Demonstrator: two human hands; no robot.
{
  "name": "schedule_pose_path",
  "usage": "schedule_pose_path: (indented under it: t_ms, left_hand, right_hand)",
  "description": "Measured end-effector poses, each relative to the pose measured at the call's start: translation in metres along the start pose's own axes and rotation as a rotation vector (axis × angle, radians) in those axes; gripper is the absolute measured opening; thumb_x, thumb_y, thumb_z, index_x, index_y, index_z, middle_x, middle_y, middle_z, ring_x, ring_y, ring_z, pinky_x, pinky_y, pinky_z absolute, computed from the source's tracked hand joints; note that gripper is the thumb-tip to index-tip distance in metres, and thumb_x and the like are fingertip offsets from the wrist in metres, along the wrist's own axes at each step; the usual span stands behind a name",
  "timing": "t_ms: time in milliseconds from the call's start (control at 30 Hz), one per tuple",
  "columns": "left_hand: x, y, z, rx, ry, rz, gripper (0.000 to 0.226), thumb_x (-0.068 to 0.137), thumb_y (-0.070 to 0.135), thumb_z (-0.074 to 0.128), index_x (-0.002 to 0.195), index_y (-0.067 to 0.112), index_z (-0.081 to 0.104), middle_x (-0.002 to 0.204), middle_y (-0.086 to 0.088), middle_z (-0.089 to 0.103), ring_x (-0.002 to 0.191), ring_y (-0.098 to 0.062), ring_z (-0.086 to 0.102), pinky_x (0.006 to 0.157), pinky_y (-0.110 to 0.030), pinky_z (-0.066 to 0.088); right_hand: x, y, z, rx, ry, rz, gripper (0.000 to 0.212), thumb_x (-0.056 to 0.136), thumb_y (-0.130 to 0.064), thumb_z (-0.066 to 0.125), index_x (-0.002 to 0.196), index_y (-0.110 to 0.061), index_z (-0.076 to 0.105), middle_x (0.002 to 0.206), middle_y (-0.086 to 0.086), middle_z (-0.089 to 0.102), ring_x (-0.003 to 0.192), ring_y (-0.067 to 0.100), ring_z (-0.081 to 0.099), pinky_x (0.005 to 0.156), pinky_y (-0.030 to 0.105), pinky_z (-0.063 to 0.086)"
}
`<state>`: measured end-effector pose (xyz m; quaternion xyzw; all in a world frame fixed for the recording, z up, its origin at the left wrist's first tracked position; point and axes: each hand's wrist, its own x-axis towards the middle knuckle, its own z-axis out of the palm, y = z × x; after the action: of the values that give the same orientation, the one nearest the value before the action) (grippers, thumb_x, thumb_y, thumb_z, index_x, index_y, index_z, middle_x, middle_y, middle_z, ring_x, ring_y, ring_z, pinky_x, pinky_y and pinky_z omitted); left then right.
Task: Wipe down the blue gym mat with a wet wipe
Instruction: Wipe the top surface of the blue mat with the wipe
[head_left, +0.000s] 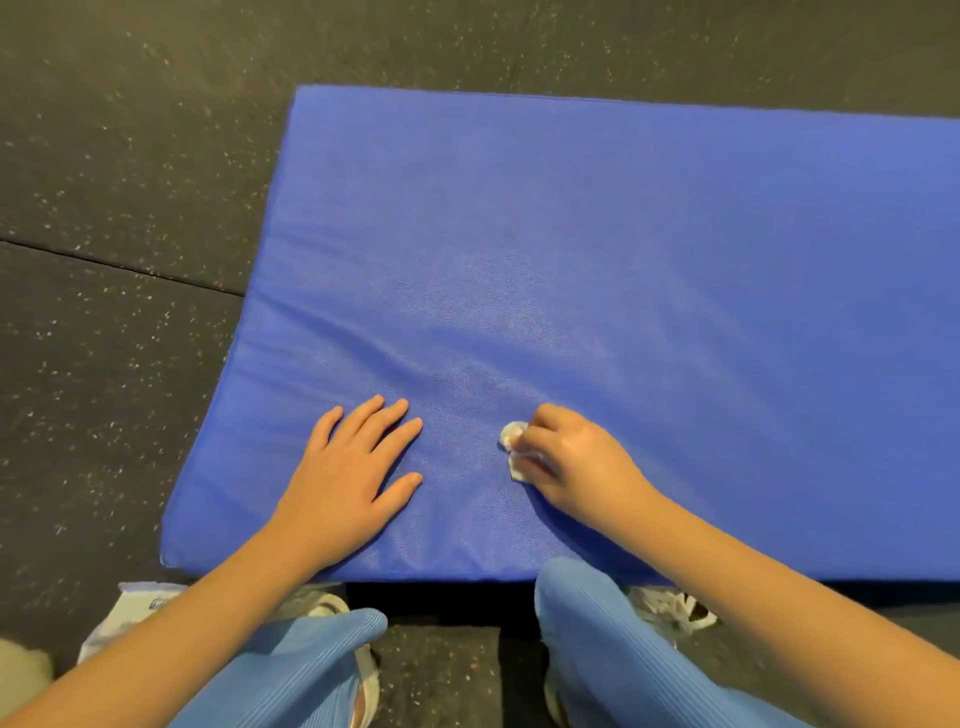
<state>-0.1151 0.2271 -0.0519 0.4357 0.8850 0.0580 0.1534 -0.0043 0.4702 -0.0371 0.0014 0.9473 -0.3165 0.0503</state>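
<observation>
The right hand (576, 462) is pinching the wet wipe (513, 451) on the blue gym mat (571, 234) — the left hand (348, 473), at nine o'clock, is lying flat, fingers straight.

Grained, faintly glossy vinyl mat (571, 249), speckled matt rubber floor (114, 171), ribbed cloth trousers (613, 654)

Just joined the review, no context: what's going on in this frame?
A person crouches at the near edge of a blue gym mat laid on a dark speckled floor. The right hand pinches a small bunched wet wipe against the mat near its front edge. The left hand rests flat on the mat beside it, fingers spread. A white packet lies on the floor, partly hidden by the left arm.
</observation>
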Motion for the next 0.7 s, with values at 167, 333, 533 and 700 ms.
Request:
schedule_pose_path:
  t_ms: [167, 333, 533, 700]
  left_hand:
    - [0.002, -0.001, 0.002, -0.006, 0.009, 0.009, 0.057, 0.091, 0.052, 0.037, 0.132, 0.019, 0.058, 0.141, -0.003, 0.051, 0.133, -0.023, 0.035, 0.107, -0.045, 0.021]
    - [0.003, -0.003, 0.003, -0.017, 0.015, 0.013, 0.056, 0.092, 0.051, 0.037, 0.134, 0.019, 0.056, 0.143, -0.002, 0.049, 0.134, -0.023, 0.034, 0.108, -0.044, 0.02]
    - [0.001, -0.004, 0.002, -0.05, 0.01, 0.002, 0.055, 0.095, 0.051, 0.033, 0.136, 0.021, 0.054, 0.146, 0.0, 0.046, 0.136, -0.02, 0.031, 0.11, -0.041, 0.018]
    - [0.002, -0.008, -0.002, -0.092, 0.04, 0.008, 0.052, 0.095, 0.047, 0.035, 0.135, 0.019, 0.055, 0.144, 0.001, 0.048, 0.135, -0.017, 0.032, 0.109, -0.038, 0.019]
  right_hand:
    - [-0.002, -0.02, 0.017, 0.084, -0.105, -0.172, 0.015, 0.084, -0.024, 0.057, 0.092, -0.015, 0.064, 0.083, 0.007, 0.057, 0.07, 0.027, 0.055, 0.056, 0.03, 0.046]
    - [0.022, 0.0, 0.007, -0.031, -0.113, -0.161, 0.011, 0.08, -0.022, 0.065, 0.09, -0.018, 0.067, 0.083, 0.003, 0.057, 0.073, 0.027, 0.058, 0.048, 0.03, 0.045]
    - [0.035, -0.013, 0.022, 0.011, 0.056, -0.062, 0.014, 0.08, -0.016, 0.061, 0.092, -0.01, 0.067, 0.079, 0.009, 0.056, 0.067, 0.032, 0.055, 0.051, 0.031, 0.043]
    - [0.025, -0.018, 0.02, 0.004, -0.064, -0.209, 0.014, 0.085, -0.025, 0.058, 0.093, -0.015, 0.064, 0.087, 0.006, 0.056, 0.075, 0.028, 0.055, 0.049, 0.034, 0.047]
